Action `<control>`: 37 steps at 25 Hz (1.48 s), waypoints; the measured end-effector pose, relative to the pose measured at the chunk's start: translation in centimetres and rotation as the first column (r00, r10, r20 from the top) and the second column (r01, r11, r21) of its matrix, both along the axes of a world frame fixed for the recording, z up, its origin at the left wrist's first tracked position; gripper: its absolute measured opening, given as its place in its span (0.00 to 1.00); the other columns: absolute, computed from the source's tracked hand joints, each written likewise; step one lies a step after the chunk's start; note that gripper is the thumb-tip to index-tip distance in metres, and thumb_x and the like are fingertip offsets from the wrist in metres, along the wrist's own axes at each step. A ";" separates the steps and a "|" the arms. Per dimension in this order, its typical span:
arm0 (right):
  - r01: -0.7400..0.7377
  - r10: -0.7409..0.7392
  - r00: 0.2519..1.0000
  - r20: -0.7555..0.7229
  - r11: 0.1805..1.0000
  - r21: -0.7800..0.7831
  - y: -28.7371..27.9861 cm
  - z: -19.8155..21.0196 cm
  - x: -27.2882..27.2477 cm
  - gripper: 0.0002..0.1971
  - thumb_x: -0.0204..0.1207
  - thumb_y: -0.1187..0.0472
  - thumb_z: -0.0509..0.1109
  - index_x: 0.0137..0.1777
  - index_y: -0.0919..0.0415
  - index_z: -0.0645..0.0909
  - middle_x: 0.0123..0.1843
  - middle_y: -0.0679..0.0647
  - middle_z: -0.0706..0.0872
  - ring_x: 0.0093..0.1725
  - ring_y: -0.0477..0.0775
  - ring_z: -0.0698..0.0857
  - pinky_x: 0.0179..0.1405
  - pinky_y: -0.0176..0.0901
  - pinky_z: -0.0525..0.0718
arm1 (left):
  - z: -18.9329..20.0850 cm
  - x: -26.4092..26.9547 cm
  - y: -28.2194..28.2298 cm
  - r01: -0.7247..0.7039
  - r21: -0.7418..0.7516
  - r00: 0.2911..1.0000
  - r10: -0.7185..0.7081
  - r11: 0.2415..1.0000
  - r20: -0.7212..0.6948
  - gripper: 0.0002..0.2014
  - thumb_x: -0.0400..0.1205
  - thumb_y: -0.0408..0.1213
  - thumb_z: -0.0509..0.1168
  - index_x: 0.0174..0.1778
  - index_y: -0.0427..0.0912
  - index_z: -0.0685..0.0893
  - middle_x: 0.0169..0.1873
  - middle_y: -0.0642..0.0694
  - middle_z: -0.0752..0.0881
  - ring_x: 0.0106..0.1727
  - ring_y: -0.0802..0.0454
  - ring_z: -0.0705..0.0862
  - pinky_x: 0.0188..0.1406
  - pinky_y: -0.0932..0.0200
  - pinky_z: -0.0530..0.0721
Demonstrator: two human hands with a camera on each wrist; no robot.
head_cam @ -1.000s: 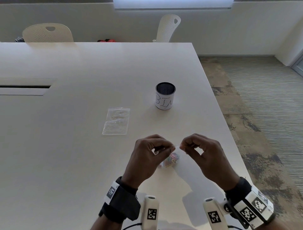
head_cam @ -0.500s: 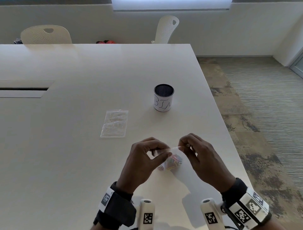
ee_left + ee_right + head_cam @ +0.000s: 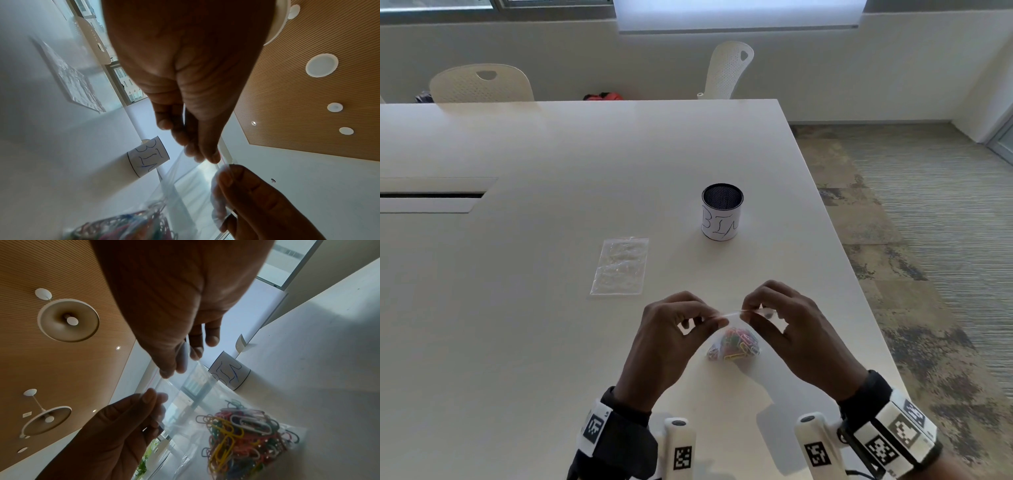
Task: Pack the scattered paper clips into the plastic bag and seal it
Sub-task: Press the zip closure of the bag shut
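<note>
A small clear plastic bag [image 3: 736,320] stands on the white table [image 3: 551,342] near its front right edge, with a heap of coloured paper clips [image 3: 736,344] in its bottom. My left hand [image 3: 717,317] pinches the left end of the bag's top strip, and my right hand [image 3: 748,310] pinches the right end. The right wrist view shows the bag [image 3: 197,386] stretched between both hands, with the clips [image 3: 242,434] below. In the left wrist view my left fingertips [image 3: 213,158] pinch the strip, and the clips [image 3: 127,225] lie at the bottom.
A second flat clear bag [image 3: 621,265] lies on the table left of and beyond my hands. A mesh cup labelled BIN [image 3: 722,217] stands further back. The table's right edge [image 3: 866,291] drops to carpet. Two white chairs [image 3: 482,84] stand at the far side.
Both hands have stayed on the bag's top strip; the bag now hangs lower between them, with the clips more in view. My head has tipped up slightly.
</note>
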State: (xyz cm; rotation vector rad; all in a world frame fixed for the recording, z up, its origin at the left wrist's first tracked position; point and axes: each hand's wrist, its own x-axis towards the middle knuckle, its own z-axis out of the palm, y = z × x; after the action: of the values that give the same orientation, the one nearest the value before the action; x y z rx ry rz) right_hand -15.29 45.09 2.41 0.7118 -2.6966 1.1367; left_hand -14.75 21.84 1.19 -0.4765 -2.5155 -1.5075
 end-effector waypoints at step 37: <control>0.358 -0.147 0.683 0.716 0.921 -0.152 -10.6 -4.2 -8.2 0.29 0.66 0.61 0.90 0.63 0.61 0.81 0.55 0.59 0.89 0.46 0.52 0.87 0.39 0.38 0.87 | -0.9 -1.1 -8.5 -0.488 0.206 0.864 0.436 0.848 0.252 0.09 0.88 0.35 0.71 0.60 0.53 0.87 0.41 0.50 0.95 0.38 0.54 0.92 0.43 0.55 0.87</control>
State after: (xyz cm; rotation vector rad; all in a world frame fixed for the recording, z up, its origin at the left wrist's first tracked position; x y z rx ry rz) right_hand -23.45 34.51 -1.84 -0.2167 -2.9177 1.9604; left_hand -15.84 13.30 0.25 0.3224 -2.2701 -1.7044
